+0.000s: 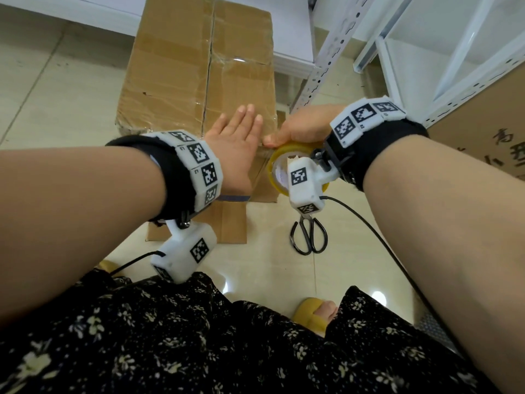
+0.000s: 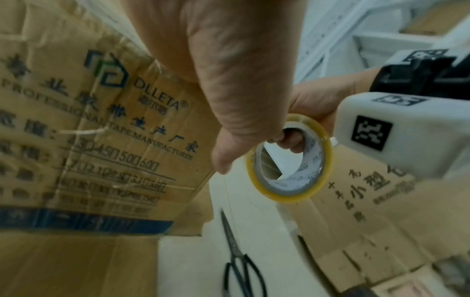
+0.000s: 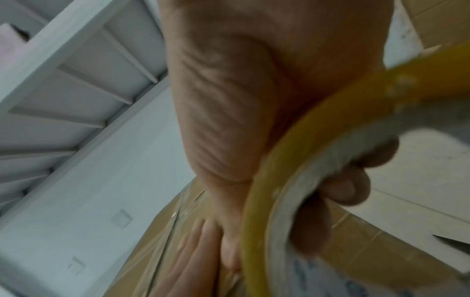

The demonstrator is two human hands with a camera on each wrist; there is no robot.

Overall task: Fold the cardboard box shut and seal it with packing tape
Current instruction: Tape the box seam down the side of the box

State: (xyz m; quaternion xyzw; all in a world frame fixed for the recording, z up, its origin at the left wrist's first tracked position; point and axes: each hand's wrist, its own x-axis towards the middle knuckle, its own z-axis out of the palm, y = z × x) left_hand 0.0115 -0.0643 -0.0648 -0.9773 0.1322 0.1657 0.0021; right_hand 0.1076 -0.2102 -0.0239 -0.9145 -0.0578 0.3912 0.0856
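Note:
A brown cardboard box (image 1: 176, 81) stands on the floor with its top flaps folded shut and clear tape shining across them. My left hand (image 1: 235, 132) lies flat, fingers straight, on the near right part of the top. My right hand (image 1: 301, 126) grips a yellow-edged roll of packing tape (image 1: 284, 166) at the box's near right corner, thumb on the rim, fingers curled through the core (image 2: 292, 142). In the left wrist view the printed side of the box (image 2: 101, 130) fills the left. The roll (image 3: 279, 180) is blurred in the right wrist view.
Black scissors (image 1: 309, 234) lie on the tiled floor just in front of the box. A white metal shelf frame (image 1: 341, 46) rises to the right, with another printed carton (image 1: 483, 137) beside it. My feet in yellow slippers (image 1: 312, 314) are close below.

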